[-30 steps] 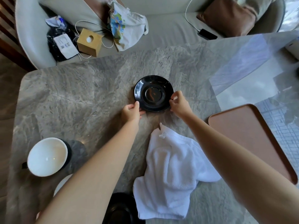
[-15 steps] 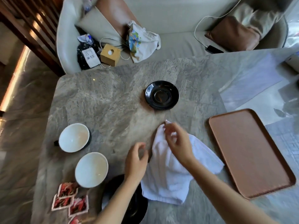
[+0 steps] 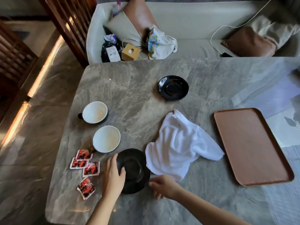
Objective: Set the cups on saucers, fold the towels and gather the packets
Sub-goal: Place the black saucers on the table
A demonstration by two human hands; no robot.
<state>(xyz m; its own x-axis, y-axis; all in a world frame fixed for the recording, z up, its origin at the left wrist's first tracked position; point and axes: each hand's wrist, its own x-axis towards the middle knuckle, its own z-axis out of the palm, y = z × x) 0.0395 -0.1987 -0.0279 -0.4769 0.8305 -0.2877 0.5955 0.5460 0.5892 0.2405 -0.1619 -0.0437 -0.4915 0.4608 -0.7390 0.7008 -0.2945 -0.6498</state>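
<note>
A black saucer (image 3: 173,87) lies alone near the table's middle. A second black saucer (image 3: 134,169) sits near the front edge. My left hand (image 3: 113,174) grips its left rim, thumb over the edge. My right hand (image 3: 162,185) reaches its right rim, fingers apart and touching the edge. Two cups, white inside, stand at the left: one with a dark handle (image 3: 95,112), one closer (image 3: 106,138). A crumpled white towel (image 3: 180,145) lies right of the near saucer. Several red packets (image 3: 85,166) are scattered at the front left.
A brown tray (image 3: 250,143) lies on the right side of the grey marble table (image 3: 129,101). Beyond the far edge is a sofa with cushions, a bag (image 3: 160,42), a wooden box (image 3: 130,51) and cables. The floor drops away at the left.
Both hands have left the far saucer, passed over the towel and come back to the near saucer. My view has pulled back and shifted left, revealing cups and packets.
</note>
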